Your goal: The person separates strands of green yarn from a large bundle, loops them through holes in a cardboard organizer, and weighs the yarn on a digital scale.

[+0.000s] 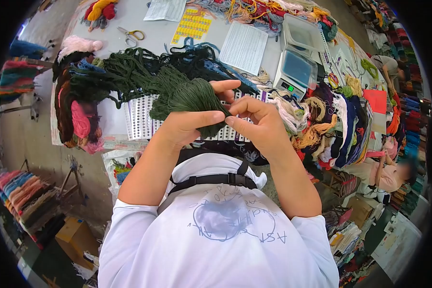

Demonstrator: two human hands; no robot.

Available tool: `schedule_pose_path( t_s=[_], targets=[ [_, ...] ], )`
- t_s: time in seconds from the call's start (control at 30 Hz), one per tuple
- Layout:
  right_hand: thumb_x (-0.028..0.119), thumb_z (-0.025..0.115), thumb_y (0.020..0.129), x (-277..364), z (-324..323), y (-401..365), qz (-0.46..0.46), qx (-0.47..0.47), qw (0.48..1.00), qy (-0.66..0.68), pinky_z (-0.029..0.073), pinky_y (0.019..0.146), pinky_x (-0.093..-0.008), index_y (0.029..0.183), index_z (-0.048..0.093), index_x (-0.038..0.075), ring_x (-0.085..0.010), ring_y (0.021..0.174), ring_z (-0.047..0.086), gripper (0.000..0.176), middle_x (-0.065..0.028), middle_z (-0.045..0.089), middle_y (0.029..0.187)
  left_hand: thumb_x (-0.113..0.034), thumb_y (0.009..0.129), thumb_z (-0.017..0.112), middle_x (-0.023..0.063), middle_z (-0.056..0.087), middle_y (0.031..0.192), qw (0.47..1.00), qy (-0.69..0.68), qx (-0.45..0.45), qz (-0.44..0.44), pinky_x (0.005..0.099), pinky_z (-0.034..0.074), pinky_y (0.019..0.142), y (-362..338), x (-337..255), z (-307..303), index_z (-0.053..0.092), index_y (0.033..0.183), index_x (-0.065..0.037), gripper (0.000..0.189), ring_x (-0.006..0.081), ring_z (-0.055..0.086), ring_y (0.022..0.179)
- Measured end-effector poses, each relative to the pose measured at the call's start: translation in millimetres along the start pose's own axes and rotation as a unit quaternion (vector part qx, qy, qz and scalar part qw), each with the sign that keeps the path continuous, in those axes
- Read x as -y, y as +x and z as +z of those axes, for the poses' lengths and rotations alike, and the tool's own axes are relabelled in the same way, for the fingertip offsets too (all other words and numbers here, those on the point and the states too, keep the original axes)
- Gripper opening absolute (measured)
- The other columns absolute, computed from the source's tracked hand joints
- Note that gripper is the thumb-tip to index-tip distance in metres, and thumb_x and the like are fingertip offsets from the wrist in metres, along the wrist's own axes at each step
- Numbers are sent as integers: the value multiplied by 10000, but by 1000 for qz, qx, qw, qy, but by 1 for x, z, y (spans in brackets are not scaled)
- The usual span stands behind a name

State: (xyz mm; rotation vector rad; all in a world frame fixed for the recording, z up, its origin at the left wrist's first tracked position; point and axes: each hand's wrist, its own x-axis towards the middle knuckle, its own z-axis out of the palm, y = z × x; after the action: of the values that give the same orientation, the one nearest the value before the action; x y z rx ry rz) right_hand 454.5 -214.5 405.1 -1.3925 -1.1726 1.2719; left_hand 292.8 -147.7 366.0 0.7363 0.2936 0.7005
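Note:
A thick hank of dark green yarn (189,98) is gathered in front of me, above the table's near edge. My left hand (187,124) is closed around its right end, the thumb lying across the strands. Close beside it, my right hand (253,115) pinches the tip of the same hank between thumb and forefinger. The yarn's loose length trails left over more dark green strands (129,69). Under the hank lies a white card with rows of dark holes (140,117). What sits exactly between the right fingertips is too small to make out.
A digital scale (293,72) with a clear plastic box (302,33) stands right of printed sheets (243,46). Scissors (131,36) lie at the back left. Coloured yarn hanks (341,120) are heaped on the right, pink yarn (80,120) on the left. Other people (384,175) are at right.

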Motion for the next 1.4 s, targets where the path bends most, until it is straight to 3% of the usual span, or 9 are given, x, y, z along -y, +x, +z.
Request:
schedule_pose_path(
  t_s=[0.47,0.73,0.8,0.9,1.0,1.1,1.17,1.23,1.4],
  targets=[
    [14,605,770,0,2,-3,87,-7,963,253,353,625,-196,814,541,50,-39,689,449,86,29,528,750,4,612,480,21,517,816,979,203,-24,-12,226,380,700,-2,-17,16,493,1255,45,644,96,461,753],
    [124,604,850,19,-17,-2,91,116,988,53,364,572,-212,849,580,-17,-44,621,432,142,14,561,767,-59,602,469,11,476,685,997,30,69,-11,228,410,584,4,-15,4,452,1260,92,675,87,441,551],
    [105,573,870,23,-35,2,92,133,976,143,370,565,-197,868,597,-18,-47,617,455,125,6,567,734,-113,696,536,30,463,603,992,-68,70,-84,213,341,382,1,-20,13,503,1195,103,545,66,379,389],
    [155,523,904,6,-83,4,38,51,935,349,318,458,-205,907,616,-1,-42,488,390,181,37,449,576,-142,758,562,30,423,479,959,36,274,-67,228,252,328,-6,-17,-36,581,957,173,373,71,341,340],
    [187,502,918,-7,-133,1,58,-55,881,466,253,405,-206,924,614,-4,-29,446,303,222,61,334,528,-108,852,466,9,372,520,929,-273,227,-105,209,226,313,-13,-46,-49,567,859,85,218,56,325,333],
    [195,470,937,1,-114,0,103,-91,900,413,220,391,-176,1056,581,-8,-17,438,256,260,83,257,535,-193,918,411,52,481,785,980,-188,48,-35,321,465,701,4,-40,-33,463,1253,30,406,149,519,664],
    [207,477,931,4,-79,3,131,-17,884,448,207,380,-180,1109,566,-11,-20,414,250,295,86,254,526,-201,913,413,197,483,1266,987,-152,-2,-47,418,364,1012,16,-25,-18,362,1342,21,485,317,489,1156],
    [190,502,916,3,-52,1,175,68,852,489,198,375,-185,1156,550,-8,-15,402,256,315,94,266,522,-196,915,407,217,398,1360,977,-204,-13,-58,418,330,1045,27,-12,8,335,1361,7,495,323,393,1264],
    [139,648,825,-7,-16,3,116,1,949,292,318,448,-194,1046,620,-3,-31,496,429,264,42,496,607,-265,897,426,204,297,1425,985,-161,3,-59,413,248,1084,31,1,29,321,1378,-5,557,298,289,1322]
  ],
)
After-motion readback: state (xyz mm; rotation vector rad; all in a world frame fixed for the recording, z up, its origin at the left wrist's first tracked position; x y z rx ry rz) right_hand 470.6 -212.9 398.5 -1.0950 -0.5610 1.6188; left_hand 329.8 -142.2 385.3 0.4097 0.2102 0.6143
